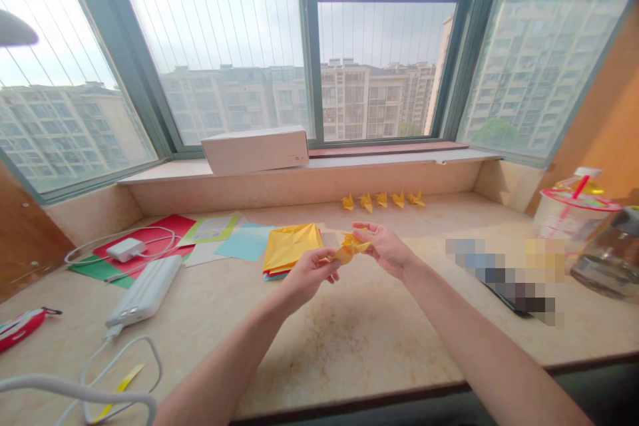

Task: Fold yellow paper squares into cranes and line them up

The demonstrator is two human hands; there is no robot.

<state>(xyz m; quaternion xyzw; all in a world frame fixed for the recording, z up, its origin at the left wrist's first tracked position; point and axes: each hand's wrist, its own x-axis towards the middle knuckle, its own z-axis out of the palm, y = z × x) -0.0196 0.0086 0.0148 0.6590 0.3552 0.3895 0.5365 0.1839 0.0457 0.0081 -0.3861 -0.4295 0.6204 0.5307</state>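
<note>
At the lower left, a white cable (77, 383) is cut off by the picture's edge, and one yellow strip (122, 383) is partly crossed by a loop of thinner white cord. Both forearms are cropped at the bottom. Above the middle of the table (344, 346), one folded yellow paper bird (352, 247) is held between two hands: its left end is pinched by the thumb and fingers of the left hand (312, 271), and its right side is gripped by the fingertips of the right hand (383, 247). Its long axis is laid roughly from left to right, tilted slightly upward to the right; which end is the head cannot be told, as parts are covered by fingers. On the left, one red object (22, 329) is cut off by the edge, and one white power bank (146, 289) is angled away toward the window. On the right, a dark flat object (509, 303) is mostly masked by blurred squares, near one glass vessel (609, 263) and one red-rimmed cup (554, 216). Just beyond the left hand, a yellow folded paper stack (292, 247) is seen, its lower corner near the wrist. Farther back, five yellow paper birds (382, 199) are lined up in a row, and one white box (257, 150) is set on the sill (379, 158) before the window (389, 73).
</note>
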